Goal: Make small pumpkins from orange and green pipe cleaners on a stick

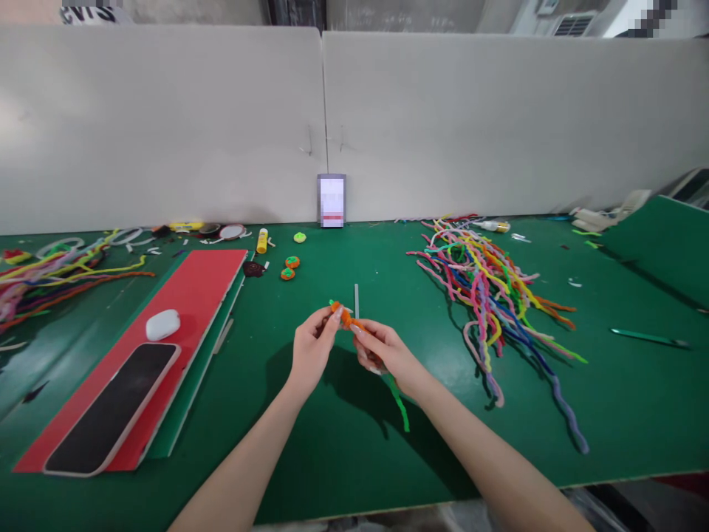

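Observation:
Between my two hands is an orange pipe cleaner (346,316), bent into a small bundle, with a bit of green at its upper left end. My left hand (314,343) pinches the bundle from the left. From the right, the thumb and fingers of my right hand (385,351) close on its other end. A green pipe cleaner (399,405) hangs below my right palm; its upper part is hidden by the hand. Just beyond the hands lies a thin grey stick (357,299). Two small orange-and-green coiled pieces (287,274) and a yellow-green one (300,237) sit farther off to the left.
A tangled pile of coloured pipe cleaners (487,281) spreads at right, near green tweezers (648,338). At left, a phone (114,406) and white earbud case (162,324) rest on a red board (204,277). A glue stick (262,241) and a lit screen (332,199) stand behind.

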`<action>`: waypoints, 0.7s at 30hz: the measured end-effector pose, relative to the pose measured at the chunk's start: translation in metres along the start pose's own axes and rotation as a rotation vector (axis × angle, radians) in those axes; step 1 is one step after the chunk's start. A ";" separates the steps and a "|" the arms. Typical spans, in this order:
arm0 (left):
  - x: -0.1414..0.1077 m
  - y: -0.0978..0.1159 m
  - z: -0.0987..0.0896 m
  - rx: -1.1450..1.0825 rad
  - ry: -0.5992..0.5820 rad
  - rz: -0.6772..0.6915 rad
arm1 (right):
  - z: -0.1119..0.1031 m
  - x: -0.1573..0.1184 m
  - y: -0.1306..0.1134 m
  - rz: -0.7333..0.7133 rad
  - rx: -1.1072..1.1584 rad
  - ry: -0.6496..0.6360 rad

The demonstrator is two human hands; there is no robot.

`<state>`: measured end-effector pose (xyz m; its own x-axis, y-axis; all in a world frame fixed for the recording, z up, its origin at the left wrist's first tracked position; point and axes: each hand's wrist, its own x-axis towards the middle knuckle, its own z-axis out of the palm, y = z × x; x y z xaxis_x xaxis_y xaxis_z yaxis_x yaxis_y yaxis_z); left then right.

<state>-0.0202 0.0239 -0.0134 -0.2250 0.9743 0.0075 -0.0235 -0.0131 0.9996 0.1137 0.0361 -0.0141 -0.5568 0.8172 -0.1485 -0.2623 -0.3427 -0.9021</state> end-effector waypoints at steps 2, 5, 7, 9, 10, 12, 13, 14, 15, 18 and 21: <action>0.001 0.001 -0.001 -0.016 -0.005 0.001 | 0.000 -0.001 -0.002 -0.015 -0.034 -0.011; 0.001 0.001 -0.003 -0.027 -0.021 0.003 | -0.001 -0.002 -0.004 -0.036 -0.074 -0.039; 0.001 0.001 -0.003 -0.037 -0.025 0.005 | -0.001 -0.003 -0.004 -0.044 -0.098 -0.057; 0.001 0.001 -0.002 -0.051 -0.031 0.000 | -0.001 -0.003 -0.004 -0.047 -0.116 -0.065; 0.001 0.001 -0.002 -0.057 -0.037 -0.006 | -0.001 -0.003 -0.004 -0.048 -0.124 -0.068; 0.001 0.001 -0.003 -0.066 -0.056 -0.018 | -0.001 -0.003 -0.004 -0.051 -0.136 -0.065; 0.002 0.001 -0.003 -0.072 -0.064 -0.024 | -0.001 -0.003 -0.004 -0.053 -0.140 -0.062; 0.002 0.001 -0.003 -0.077 -0.074 -0.029 | -0.001 -0.003 -0.004 -0.055 -0.143 -0.058; 0.003 0.001 -0.004 -0.080 -0.083 -0.033 | -0.001 -0.003 -0.004 -0.057 -0.145 -0.054; 0.004 0.002 -0.006 -0.082 -0.101 -0.031 | -0.002 -0.002 -0.004 -0.064 -0.157 -0.036; 0.004 0.005 -0.009 -0.107 -0.089 -0.016 | -0.002 -0.002 -0.005 -0.071 -0.178 -0.022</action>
<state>-0.0303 0.0262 -0.0088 -0.1364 0.9906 -0.0014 -0.1314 -0.0167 0.9912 0.1179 0.0371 -0.0100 -0.5591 0.8257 -0.0745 -0.1590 -0.1950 -0.9678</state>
